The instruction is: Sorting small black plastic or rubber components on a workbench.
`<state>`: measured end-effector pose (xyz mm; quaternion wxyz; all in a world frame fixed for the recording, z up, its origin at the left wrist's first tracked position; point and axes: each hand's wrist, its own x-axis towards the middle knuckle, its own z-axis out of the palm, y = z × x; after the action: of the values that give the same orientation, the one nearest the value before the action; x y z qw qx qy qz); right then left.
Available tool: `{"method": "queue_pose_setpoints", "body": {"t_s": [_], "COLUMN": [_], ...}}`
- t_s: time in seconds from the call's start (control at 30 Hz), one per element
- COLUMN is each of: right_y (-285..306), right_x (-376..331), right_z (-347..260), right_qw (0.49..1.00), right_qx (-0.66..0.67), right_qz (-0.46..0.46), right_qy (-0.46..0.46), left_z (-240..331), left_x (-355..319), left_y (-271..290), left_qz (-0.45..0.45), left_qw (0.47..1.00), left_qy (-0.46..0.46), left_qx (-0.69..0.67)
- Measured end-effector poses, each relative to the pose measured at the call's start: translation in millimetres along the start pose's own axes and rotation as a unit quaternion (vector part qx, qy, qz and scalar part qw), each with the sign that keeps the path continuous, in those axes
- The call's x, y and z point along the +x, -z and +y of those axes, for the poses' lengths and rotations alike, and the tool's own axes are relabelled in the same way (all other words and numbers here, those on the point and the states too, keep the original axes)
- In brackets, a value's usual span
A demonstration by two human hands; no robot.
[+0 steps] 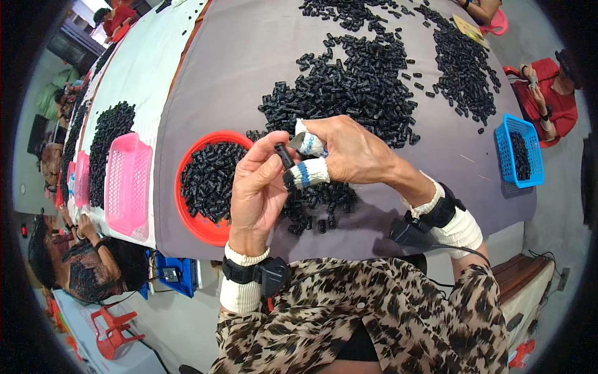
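Note:
My left hand point(258, 187) and my right hand point(346, 153) meet above the grey table point(230, 68), both pinching one small black cylindrical part point(285, 156). The right hand's thumb and forefinger wear white fabric finger covers with blue bands. A small grey blade-like piece point(296, 143) shows at the right fingertips, touching the part. Just left of the hands stands a round red basket point(190, 218) holding several black parts. A big heap of the same black parts point(355, 87) lies behind the hands, and a smaller scatter point(317, 202) sits under them.
A blue basket point(520, 149) with black parts stands at the right table edge. Pink baskets point(128, 184) and more black heaps point(109, 140) lie on the white-covered table at left. Other people sit at left, top left and right. Red plastic stools stand on the floor.

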<state>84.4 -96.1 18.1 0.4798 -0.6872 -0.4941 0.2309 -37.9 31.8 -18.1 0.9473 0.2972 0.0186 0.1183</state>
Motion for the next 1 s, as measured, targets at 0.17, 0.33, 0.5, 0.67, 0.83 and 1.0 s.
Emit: {"method": "queue_pose_setpoints", "body": {"t_s": [0.17,0.33,0.5,0.67,0.83,1.0], "right_y": [5,8,9,10,11,11], "right_x": [1,0,-1,-2,-4,-4], "right_z": [-2,-2,-2,0,0,5], "right_qw": [1.0,0.999,0.999,0.997,0.998,0.997], "right_qx": [-0.012,-0.042,-0.041,-0.059,-0.038,-0.047], "right_qz": [-0.004,-0.034,-0.032,-0.04,-0.044,-0.048], "right_qy": [0.022,-0.004,0.005,-0.007,0.024,0.032], "left_z": [-2,-4,-5,-7,-8,-10], "left_x": [2,4,6,6,7,7], "left_y": [-3,-1,-5,-8,-10,-9], "left_qz": [-0.023,-0.009,-0.016,-0.008,0.011,0.029], "left_qw": [0.999,0.999,0.999,0.999,0.998,0.997], "left_qy": [0.007,0.013,0.018,0.021,0.026,0.011], "left_qx": [0.024,0.042,0.044,0.045,0.051,0.074]}}
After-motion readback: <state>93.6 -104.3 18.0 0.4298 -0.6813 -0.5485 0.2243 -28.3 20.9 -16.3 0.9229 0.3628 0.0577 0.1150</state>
